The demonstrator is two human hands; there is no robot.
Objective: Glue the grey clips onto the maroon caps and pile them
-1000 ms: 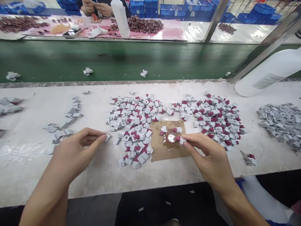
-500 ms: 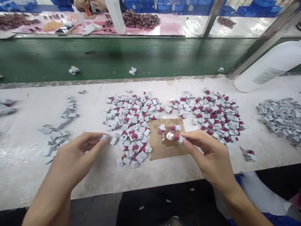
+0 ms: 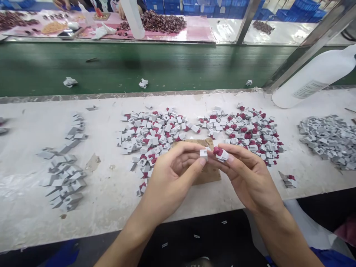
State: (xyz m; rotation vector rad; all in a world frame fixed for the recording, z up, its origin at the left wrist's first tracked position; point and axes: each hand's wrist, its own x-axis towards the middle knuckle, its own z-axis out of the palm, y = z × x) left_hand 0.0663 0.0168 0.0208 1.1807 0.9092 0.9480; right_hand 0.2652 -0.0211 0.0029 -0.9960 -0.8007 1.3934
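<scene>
Between thumb and fingertips my left hand point(image 3: 175, 178) pinches a small light-grey block point(image 3: 203, 154). My right hand point(image 3: 250, 174) grips a grey-and-crimson piece point(image 3: 221, 153) just to the right of it, with a small gap between the two parts. Both hands are above a brown cardboard square point(image 3: 207, 176), which they partly cover. Behind and left of them lies a pile of grey and crimson pieces point(image 3: 155, 129); a similar pile point(image 3: 253, 129) spreads behind my right hand.
Plain grey parts lie at the left point(image 3: 66, 178) and far right point(image 3: 328, 137). A white bottle point(image 3: 314, 78) leans at the right by a metal post point(image 3: 300, 48). Beyond runs a green belt point(image 3: 178, 66); another person's hands point(image 3: 121, 11) show across it.
My left hand has moved right with its grey block, over the cardboard. My right hand has lifted its piece from the clear wet spot. Small parts on the green belt have shifted left in view.
</scene>
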